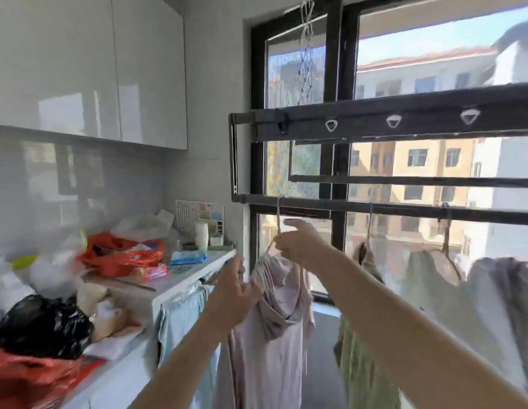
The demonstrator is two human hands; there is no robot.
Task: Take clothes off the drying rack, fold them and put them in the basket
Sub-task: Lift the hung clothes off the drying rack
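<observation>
Wall cupboards (pixel 88 66): glossy white, mounted high, up and to the left of both hands.
Table (pixel 194 268): white top to the left of the left hand, crowded with bags and packets.
Black bag (pixel 41 329): on the table, far left of the left hand and lower than it.
Red bag (pixel 121 255): on the table, left of the left hand, at about the same height.
Left hand (pixel 236 290): raised, fingers spread and loosely bent, gripping nothing; it sits just beside the garment's left shoulder, and contact cannot be confirmed.
Pink hooded garment (pixel 274 320): hangs directly below the right hand, to the right of the left hand, hood drooping at the front.
Hanger (pixel 278 222): hook over the lower bar, neck running down into the right hand.
Right hand (pixel 298 243): fingers curled round the hanger neck above the garment's collar; one finger is extended above the grip.
Drying rack (pixel 374 206): dark horizontal bars above both hands, in front of the window (pixel 419 69).
Green garment (pixel 363 364): hangs from the same bar, right of the right hand.
Grey garment (pixel 507 290): further right, blurred.
</observation>
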